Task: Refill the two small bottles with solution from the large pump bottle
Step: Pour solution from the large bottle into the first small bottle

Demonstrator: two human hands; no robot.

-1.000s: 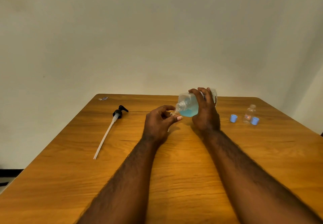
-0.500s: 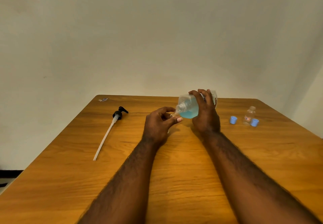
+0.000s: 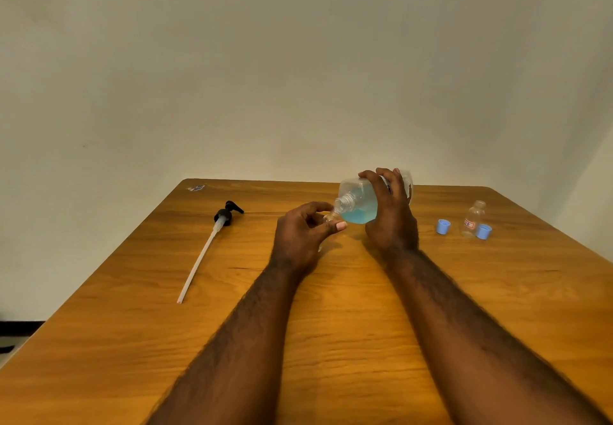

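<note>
**Big bottle tipped over the little one, pump lying off to the side**

We see the large clear plastic bottle [image 3: 360,200] held up off the brown wooden table [image 3: 331,308], tipped on its side with its open threaded neck pointing down and to the left. Blue liquid pools in its lower side. The right hand [image 3: 393,222] wraps around its body from behind, fingers curled over the top.

Right at that neck, the left hand [image 3: 303,235] pinches a small clear bottle [image 3: 328,216] between thumb and fingers. Most of it is hidden by the hand, so we can't tell how full it is. Its mouth sits just under the big bottle's opening, looking like it touches.

Well to the right of the big bottle stands a second small clear bottle [image 3: 472,219] with a red-edged label, upright and uncapped. A light blue round cap [image 3: 443,226] lies just left of it, and a second light blue cap [image 3: 483,231] sits against its right side.

Well to the left of the big bottle lies the black pump head [image 3: 225,215] with its long white dip tube, flat on the wood. Farther left and back there's a tiny scrap [image 3: 196,188] (too small for us to identify).
</note>
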